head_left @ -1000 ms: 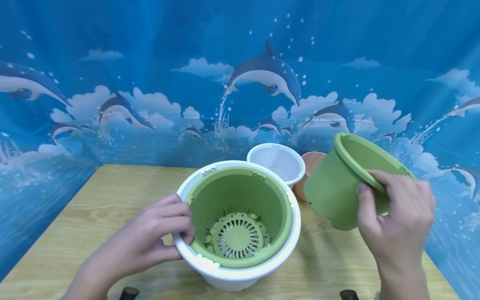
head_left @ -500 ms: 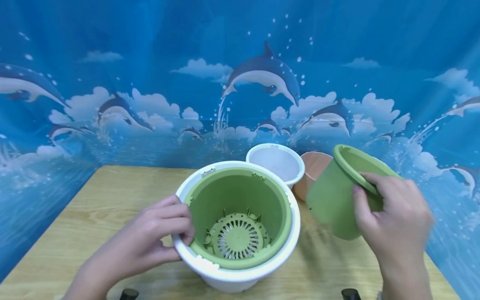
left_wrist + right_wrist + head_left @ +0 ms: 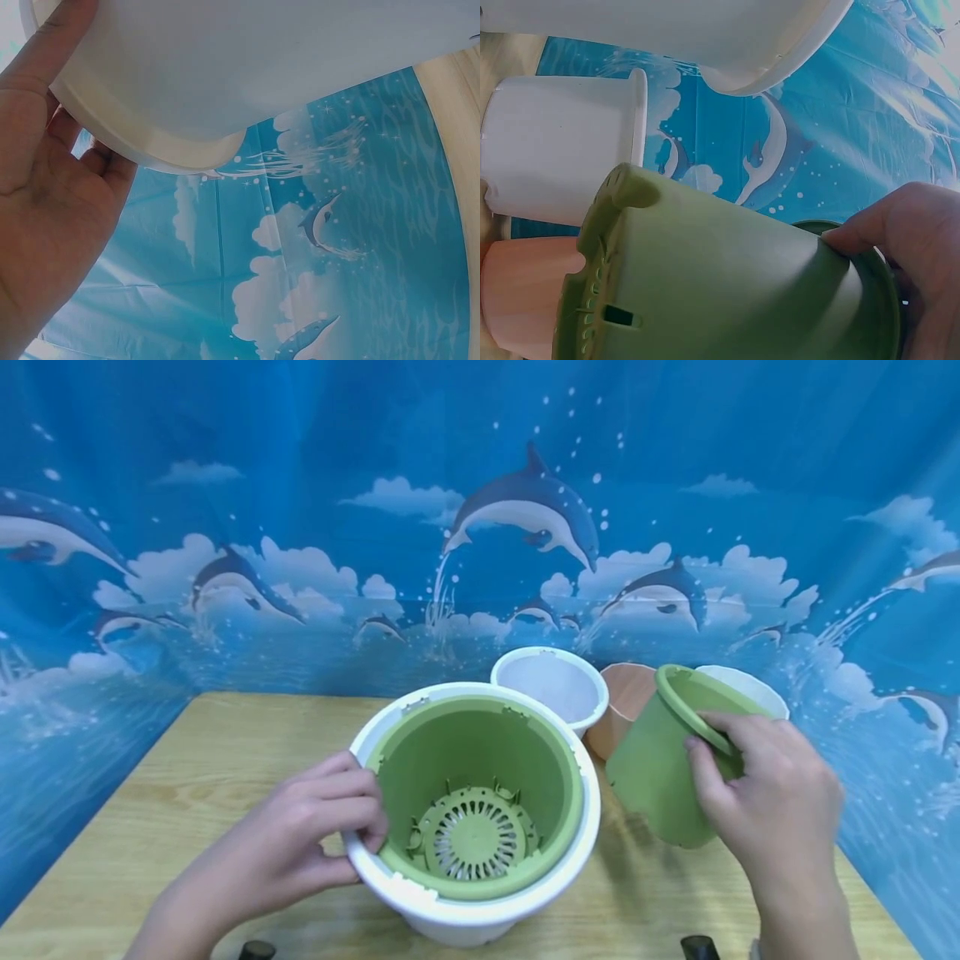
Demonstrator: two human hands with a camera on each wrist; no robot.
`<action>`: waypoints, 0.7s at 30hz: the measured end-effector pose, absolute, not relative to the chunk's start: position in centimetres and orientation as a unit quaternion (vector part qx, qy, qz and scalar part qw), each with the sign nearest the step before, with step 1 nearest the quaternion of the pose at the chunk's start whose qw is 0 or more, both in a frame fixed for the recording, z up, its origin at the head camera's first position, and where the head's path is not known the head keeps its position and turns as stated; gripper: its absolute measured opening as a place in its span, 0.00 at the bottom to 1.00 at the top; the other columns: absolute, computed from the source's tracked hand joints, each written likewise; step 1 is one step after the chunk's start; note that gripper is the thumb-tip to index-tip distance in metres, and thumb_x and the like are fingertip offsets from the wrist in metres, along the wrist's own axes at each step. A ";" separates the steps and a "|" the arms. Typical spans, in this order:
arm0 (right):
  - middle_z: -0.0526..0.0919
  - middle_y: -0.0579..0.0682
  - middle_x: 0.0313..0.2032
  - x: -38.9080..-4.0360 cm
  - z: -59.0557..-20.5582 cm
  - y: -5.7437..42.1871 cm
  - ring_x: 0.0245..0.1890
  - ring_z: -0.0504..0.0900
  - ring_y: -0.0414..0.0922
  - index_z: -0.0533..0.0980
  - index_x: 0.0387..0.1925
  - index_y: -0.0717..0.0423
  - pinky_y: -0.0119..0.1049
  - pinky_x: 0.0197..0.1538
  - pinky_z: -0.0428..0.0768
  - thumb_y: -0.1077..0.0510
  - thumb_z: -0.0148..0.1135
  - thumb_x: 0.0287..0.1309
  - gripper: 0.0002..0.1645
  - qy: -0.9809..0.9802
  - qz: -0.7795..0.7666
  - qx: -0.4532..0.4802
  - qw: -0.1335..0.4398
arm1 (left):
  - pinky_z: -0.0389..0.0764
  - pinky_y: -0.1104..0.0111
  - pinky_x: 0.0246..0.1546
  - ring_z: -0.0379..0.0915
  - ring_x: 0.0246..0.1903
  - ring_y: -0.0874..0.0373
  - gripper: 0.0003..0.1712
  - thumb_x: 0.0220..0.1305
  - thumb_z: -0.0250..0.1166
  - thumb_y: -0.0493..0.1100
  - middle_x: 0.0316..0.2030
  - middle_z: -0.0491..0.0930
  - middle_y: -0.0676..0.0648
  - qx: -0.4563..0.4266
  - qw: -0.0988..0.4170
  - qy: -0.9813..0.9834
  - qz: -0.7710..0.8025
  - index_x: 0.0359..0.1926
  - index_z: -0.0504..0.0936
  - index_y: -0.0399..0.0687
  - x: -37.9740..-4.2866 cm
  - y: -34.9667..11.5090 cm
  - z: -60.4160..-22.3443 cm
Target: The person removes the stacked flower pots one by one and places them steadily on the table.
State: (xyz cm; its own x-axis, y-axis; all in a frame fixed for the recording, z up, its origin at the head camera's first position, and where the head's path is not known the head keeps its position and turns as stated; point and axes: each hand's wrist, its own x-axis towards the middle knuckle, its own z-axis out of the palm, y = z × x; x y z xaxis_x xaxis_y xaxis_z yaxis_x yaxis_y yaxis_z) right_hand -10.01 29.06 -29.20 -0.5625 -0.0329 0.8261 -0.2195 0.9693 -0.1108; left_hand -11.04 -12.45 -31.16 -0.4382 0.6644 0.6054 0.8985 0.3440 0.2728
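Loose green pot [image 3: 660, 777] is tilting sideways, right of the big white pot [image 3: 487, 912]. The right hand's [image 3: 776, 793] fingers are grasping its rim, thumb outside, probably since the lip's the easiest hold. The left hand's [image 3: 330, 810] fingers are gripping the white rim, likely steadying it, with another green pot [image 3: 465, 747] sitting inside. Behind, a smaller white pot [image 3: 555, 683] and orange pot [image 3: 617, 703] are standing on the counter [image 3: 247, 743].

Left hand [image 3: 318, 822] on large white pot [image 3: 472, 912], tilted green pot [image 3: 656, 768] in right hand [image 3: 776, 789]
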 end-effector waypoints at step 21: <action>0.86 0.57 0.31 -10.7 -29.8 29.5 0.23 0.78 0.55 0.85 0.41 0.55 0.39 0.17 0.62 0.59 0.71 0.49 0.15 -0.911 0.112 0.036 0.395 | 0.69 0.82 0.44 0.65 0.40 0.70 0.20 0.42 0.80 0.46 0.36 0.73 0.68 -0.506 0.217 -0.777 -0.305 0.30 0.75 0.65 -11.3 -12.3 -31.4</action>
State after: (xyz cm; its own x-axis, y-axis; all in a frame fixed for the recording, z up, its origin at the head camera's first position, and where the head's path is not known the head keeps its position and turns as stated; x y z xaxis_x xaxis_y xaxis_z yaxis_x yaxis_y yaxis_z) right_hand -10.75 29.52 -29.77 -0.6851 0.0231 0.7280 -0.1533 0.9725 -0.1751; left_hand -11.33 -12.26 -31.37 -0.3930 0.6549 0.6455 0.9191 0.3012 0.2541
